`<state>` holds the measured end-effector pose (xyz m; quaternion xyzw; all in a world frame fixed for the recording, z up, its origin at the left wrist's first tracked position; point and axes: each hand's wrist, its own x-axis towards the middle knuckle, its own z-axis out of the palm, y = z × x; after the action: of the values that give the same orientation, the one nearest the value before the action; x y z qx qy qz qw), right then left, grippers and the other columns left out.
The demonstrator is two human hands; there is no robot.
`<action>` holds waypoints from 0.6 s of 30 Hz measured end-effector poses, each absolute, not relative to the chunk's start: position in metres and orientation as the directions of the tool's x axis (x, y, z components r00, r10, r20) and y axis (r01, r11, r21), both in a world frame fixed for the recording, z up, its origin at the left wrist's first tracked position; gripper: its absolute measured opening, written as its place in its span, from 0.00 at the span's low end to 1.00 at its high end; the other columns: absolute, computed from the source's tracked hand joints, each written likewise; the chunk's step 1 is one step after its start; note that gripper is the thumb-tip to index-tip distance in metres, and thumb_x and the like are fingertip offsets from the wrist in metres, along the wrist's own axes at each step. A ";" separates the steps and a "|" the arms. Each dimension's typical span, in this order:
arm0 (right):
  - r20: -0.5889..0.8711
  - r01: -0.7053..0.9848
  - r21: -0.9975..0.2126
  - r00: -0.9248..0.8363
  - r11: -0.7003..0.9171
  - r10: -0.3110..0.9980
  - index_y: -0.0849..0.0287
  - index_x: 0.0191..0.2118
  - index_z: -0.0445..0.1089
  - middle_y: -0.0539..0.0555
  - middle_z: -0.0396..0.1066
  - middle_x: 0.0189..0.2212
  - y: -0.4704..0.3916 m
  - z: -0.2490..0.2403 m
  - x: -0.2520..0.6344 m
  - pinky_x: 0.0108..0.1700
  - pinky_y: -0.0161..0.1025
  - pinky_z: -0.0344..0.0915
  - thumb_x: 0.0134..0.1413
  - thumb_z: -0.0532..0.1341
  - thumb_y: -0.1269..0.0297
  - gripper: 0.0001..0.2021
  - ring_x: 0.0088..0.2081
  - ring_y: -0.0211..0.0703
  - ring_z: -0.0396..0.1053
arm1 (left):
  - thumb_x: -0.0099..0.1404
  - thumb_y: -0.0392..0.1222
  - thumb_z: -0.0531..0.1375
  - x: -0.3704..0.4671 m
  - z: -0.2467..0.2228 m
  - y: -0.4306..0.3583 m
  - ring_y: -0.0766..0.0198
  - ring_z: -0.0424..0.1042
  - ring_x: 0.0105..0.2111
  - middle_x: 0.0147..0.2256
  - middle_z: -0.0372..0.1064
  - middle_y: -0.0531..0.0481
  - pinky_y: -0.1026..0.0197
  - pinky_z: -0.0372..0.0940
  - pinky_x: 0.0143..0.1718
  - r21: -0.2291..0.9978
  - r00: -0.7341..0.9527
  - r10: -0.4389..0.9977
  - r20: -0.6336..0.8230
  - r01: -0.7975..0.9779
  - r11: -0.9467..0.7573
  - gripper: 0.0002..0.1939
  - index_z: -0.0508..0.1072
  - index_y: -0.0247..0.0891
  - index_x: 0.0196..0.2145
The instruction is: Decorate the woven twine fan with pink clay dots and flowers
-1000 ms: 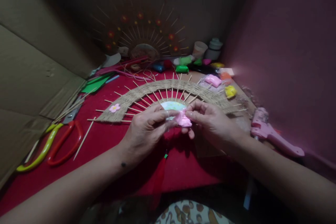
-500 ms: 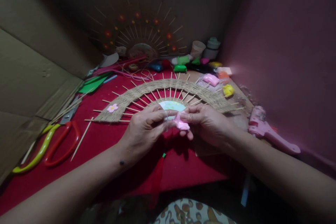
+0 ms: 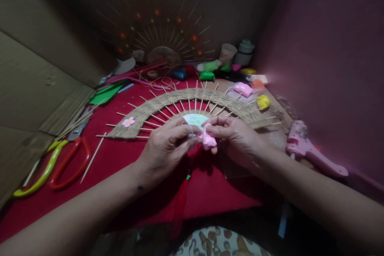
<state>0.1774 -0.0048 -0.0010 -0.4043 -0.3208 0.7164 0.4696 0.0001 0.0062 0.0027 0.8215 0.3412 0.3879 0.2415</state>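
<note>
Between my two hands is a small lump of pink modelling clay (image 3: 209, 140), which seems to be in a clear plastic wrapper. My left hand (image 3: 171, 142) pinches its left side with thumb and forefinger. On the other side, my right hand (image 3: 235, 138) grips the clay with its fingers curled round it. Just beyond both hands lies a woven fan (image 3: 168, 102) of twine on thin wooden sticks, with a pale blue-green half disc (image 3: 195, 120) at its centre. A pink clay flower (image 3: 128, 122) with a yellow middle sits on the fan's left end.
Big scissors (image 3: 81, 164) with red and yellow handles lie at the left by loose sticks. At the right rests a pink glue gun (image 3: 312, 152). Yellow clay (image 3: 263, 102) and pink packets (image 3: 243, 89) are behind the fan. A second fan (image 3: 163, 54) with red flowers stands at the back.
My right fingers have closed further round the pink clay, and fewer of them show beneath it. The view has shifted slightly; the fan and tools stay in place.
</note>
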 end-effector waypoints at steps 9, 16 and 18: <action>-0.245 -0.335 -0.882 -0.275 -0.332 0.930 0.63 0.30 0.69 0.49 0.69 0.20 -0.006 0.001 0.180 0.24 0.32 0.69 0.40 0.71 0.67 0.12 0.22 0.35 0.69 | 0.61 0.37 0.61 0.002 0.005 0.004 0.64 0.72 0.34 0.32 0.73 0.48 0.64 0.66 0.37 0.723 0.473 0.787 0.396 0.367 -0.585 0.07 0.80 0.40 0.36; -0.190 -0.310 -0.915 -0.232 -0.258 0.954 0.62 0.29 0.70 0.48 0.68 0.19 -0.006 0.002 0.181 0.18 0.29 0.64 0.41 0.70 0.67 0.10 0.19 0.32 0.66 | 0.61 0.38 0.61 0.000 0.015 0.008 0.62 0.72 0.35 0.34 0.74 0.47 0.61 0.67 0.38 0.819 0.539 0.804 0.250 0.325 -0.473 0.05 0.79 0.39 0.32; -0.190 -0.334 -0.908 -0.207 -0.252 0.960 0.62 0.29 0.70 0.47 0.68 0.20 -0.005 0.002 0.183 0.18 0.28 0.64 0.40 0.70 0.69 0.09 0.18 0.32 0.65 | 0.60 0.38 0.62 -0.001 0.019 0.010 0.63 0.72 0.34 0.34 0.74 0.48 0.62 0.67 0.37 0.850 0.548 0.808 0.216 0.302 -0.432 0.05 0.79 0.39 0.31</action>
<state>0.1827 -0.0048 0.0024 -0.4098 -0.3818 0.6767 0.4779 -0.0013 0.0102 0.0186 0.7844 0.3536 0.3173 0.3987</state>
